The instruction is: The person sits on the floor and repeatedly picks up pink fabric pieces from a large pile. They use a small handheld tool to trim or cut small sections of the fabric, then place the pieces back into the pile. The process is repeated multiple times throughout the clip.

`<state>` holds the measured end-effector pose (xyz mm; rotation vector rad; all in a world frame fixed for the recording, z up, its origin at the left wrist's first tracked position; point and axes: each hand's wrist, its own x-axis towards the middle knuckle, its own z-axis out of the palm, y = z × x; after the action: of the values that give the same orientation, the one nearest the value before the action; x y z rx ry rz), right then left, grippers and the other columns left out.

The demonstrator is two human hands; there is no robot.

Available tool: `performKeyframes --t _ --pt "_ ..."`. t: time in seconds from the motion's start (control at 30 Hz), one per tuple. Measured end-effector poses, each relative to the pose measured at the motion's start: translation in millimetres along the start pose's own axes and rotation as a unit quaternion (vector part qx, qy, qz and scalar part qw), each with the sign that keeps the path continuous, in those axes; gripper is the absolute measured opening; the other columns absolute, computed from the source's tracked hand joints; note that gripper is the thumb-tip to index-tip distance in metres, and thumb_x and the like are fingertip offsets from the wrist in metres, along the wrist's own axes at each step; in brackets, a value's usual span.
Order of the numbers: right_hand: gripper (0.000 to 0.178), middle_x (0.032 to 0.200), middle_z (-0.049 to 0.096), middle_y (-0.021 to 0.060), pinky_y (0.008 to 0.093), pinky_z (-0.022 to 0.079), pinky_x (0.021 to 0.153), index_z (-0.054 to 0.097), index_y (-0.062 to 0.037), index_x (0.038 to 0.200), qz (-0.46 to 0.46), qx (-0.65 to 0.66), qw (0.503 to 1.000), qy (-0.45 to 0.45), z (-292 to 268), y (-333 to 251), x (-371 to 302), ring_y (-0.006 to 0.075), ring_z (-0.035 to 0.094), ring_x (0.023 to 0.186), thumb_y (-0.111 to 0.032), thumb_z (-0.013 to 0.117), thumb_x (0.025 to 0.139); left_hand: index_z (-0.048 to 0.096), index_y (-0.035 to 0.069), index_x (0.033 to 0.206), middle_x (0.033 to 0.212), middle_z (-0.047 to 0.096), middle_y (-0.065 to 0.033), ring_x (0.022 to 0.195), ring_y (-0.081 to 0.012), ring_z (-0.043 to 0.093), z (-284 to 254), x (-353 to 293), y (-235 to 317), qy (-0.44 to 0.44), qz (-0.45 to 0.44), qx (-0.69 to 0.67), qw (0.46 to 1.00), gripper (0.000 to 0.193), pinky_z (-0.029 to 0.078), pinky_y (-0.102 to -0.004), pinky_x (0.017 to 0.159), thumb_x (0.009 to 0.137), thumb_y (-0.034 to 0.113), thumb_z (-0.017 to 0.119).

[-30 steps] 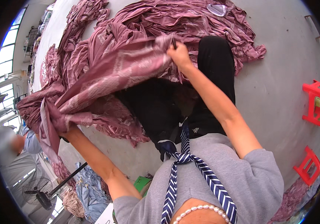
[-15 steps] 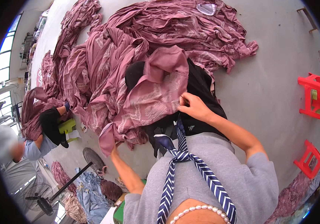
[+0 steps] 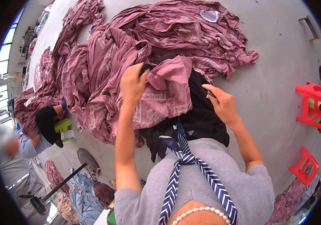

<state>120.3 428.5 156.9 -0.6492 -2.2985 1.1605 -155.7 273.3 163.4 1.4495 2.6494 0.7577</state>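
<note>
Pink cloth with a pale woven pattern (image 3: 164,101) lies across my lap over black trousers (image 3: 205,120). My left hand (image 3: 133,85) is raised above the cloth's left part, near its upper fold. Its thumb stands apart from the fingers, with nothing visible in it; motion blurs it slightly. Just right of the cloth's edge, my right hand (image 3: 224,107) is closed around a small dark tool (image 3: 210,93), whose tip points up and left. Most of the tool is hidden in the fingers, so its exact kind does not show.
A large heap of the same pink cloth (image 3: 183,30) spreads over the floor ahead, with a white piece (image 3: 209,15) on top. Red stools (image 3: 315,107) stand at right. At left another person (image 3: 33,140) sits by a green stool (image 3: 63,127); a black fan (image 3: 38,205) is nearer.
My left hand has let go of the cloth's lower left corner and moved up over the cloth. My right hand has left the cloth's edge and moved right.
</note>
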Motion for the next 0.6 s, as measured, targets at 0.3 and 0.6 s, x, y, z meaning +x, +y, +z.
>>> performKeyframes --t 0.3,0.6 --pt "0.018 0.065 0.057 0.0013 0.0221 0.042 0.054 0.063 -0.0012 0.095 0.251 0.232 0.939 -0.022 5.1 3.4 26.3 0.0063 0.053 0.058 -0.017 0.067 0.088 0.063 0.002 0.082 0.091 0.065 -0.0144 0.084 -0.0288 0.063 15.5 7.9 62.7 -0.099 0.017 -0.204 0.974 0.012 0.049 -0.036 0.071 0.077 0.011 0.069" --pt "0.025 0.067 0.054 -0.0032 0.0174 0.035 0.054 0.063 -0.0005 0.095 0.22 0.132 0.966 -0.044 27.1 10.2 35.7 0.0015 0.043 0.06 -0.017 0.075 0.08 0.059 0.003 0.084 0.112 0.061 -0.0173 0.092 -0.0344 0.064 26.8 -66.0 115.0 -0.161 0.039 -0.269 0.949 0.014 0.052 -0.0381 0.074 0.073 0.004 0.066"
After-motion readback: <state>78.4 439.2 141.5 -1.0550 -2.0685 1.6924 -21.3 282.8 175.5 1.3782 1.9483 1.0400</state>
